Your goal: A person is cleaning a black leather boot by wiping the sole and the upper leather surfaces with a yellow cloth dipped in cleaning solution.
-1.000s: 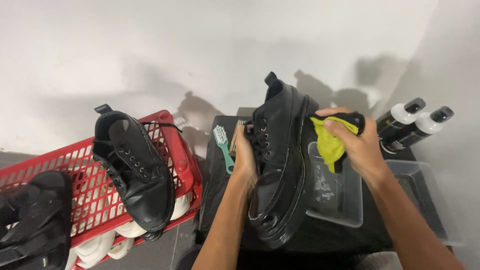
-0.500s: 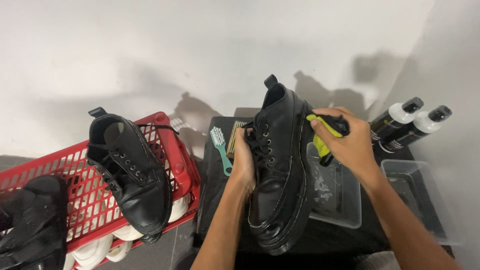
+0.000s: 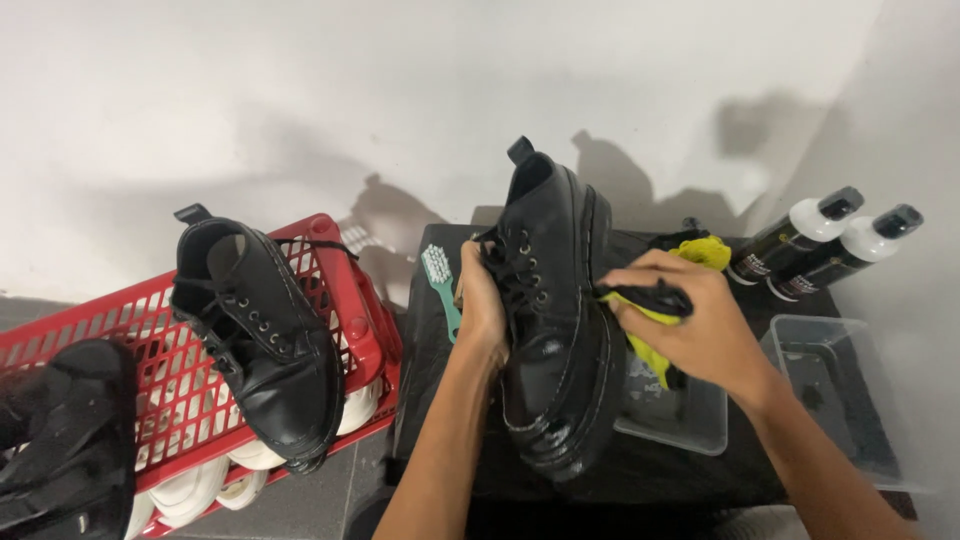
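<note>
Two hands work a black leather lace-up boot (image 3: 555, 320) over a black-topped table (image 3: 640, 470).
Left hand (image 3: 482, 312) grips its laced side; right hand (image 3: 700, 325) closes on a yellow cloth (image 3: 655, 345) against its right side. Toe points near, heel far. Red plastic basket (image 3: 340, 300) crowds the left.

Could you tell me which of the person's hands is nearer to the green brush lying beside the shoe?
The left. The left hand grips the laced side of the black shoe, right beside the green brush. The right hand presses a yellow cloth on the shoe's far side.
</note>
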